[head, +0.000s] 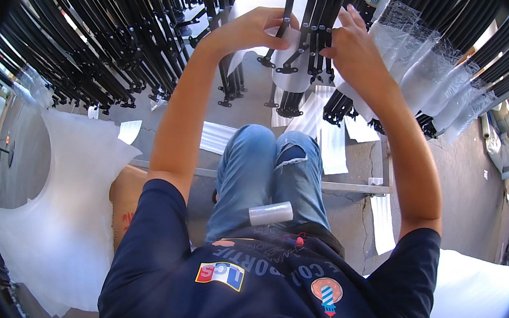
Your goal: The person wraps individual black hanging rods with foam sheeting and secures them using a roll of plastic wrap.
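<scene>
Several black metal tubes [316, 7] with hinged brackets at their lower ends hang upright before me. My left hand [261, 31] curls around the leftmost tube of this group, its thumb across the front. On the right side of the group is my right hand [357, 48], its thumb near the brackets and its fingers spread upward; whether it grips a tube is unclear. A white foam sheet [293, 80] shows behind the brackets, between my hands. Across my lap lies a small roll of clear stretch film [270, 214].
Dense rows of black tubes [105, 27] stand at the left. Foam-and-film-wrapped bundles [434, 85] line the right. White foam strips [333, 144] lie on the concrete floor, beyond a metal crossbar [356, 188]. A foam pile [76, 215] covers part of a cardboard box [126, 194] at my left.
</scene>
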The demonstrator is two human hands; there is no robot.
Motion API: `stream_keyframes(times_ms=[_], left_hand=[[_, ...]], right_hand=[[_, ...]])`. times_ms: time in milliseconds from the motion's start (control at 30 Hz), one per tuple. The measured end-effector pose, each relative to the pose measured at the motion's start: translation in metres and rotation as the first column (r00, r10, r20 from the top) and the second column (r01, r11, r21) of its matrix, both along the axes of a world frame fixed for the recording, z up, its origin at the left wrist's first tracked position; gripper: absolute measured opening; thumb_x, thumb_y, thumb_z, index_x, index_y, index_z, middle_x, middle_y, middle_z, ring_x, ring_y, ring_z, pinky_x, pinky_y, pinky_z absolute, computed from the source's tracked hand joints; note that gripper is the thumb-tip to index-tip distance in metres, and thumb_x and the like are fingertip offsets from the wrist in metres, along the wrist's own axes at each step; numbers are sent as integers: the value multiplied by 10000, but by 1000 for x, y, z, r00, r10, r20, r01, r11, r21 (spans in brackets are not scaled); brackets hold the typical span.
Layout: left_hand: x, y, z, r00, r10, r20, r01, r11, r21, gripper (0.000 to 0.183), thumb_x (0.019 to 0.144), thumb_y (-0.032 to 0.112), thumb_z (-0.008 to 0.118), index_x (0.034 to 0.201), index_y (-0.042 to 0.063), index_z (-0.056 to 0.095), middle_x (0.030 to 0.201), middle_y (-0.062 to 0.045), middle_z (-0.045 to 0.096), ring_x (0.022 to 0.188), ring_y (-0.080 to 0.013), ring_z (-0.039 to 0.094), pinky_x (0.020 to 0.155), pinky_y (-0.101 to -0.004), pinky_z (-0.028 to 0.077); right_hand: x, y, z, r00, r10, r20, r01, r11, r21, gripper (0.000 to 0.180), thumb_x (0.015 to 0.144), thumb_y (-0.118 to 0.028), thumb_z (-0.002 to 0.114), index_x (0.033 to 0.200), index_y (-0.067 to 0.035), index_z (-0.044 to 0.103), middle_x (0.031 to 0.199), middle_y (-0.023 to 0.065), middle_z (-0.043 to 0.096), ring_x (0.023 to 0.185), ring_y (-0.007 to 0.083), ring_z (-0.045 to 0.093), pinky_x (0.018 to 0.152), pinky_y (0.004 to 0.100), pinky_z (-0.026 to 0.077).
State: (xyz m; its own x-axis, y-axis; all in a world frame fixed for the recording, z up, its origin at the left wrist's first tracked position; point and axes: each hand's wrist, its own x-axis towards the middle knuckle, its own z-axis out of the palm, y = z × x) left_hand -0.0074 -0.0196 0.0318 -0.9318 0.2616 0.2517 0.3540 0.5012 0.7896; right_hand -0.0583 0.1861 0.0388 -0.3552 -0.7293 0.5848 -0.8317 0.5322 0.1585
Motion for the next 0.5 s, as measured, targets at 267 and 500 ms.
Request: stream_keyframes(times_ms=[267, 500], left_hand=[[11, -13, 0, 983, 174, -63, -185, 923, -338, 401, 837, 123, 520, 1225, 98, 419, 1016, -152, 565, 962, -262, 552, 873, -308, 396], [9, -1, -22, 840, 382, -385, -437, 897, -63, 163, 842, 86, 475, 924, 2, 588, 726, -129, 602, 607, -222, 604, 600, -295, 464]], right_hand=[[8, -4, 14, 964, 102, -246, -95, 995, 42, 97, 670, 41, 614, 733, -18, 659, 1226, 144, 388, 1227, 301, 260, 951, 386, 327], [5, 0, 16, 969, 223, -104, -210, 969, 129, 80, 734, -33, 560, 735, 20, 619, 925, 152, 540, 937, 281, 489, 834, 346, 386]])
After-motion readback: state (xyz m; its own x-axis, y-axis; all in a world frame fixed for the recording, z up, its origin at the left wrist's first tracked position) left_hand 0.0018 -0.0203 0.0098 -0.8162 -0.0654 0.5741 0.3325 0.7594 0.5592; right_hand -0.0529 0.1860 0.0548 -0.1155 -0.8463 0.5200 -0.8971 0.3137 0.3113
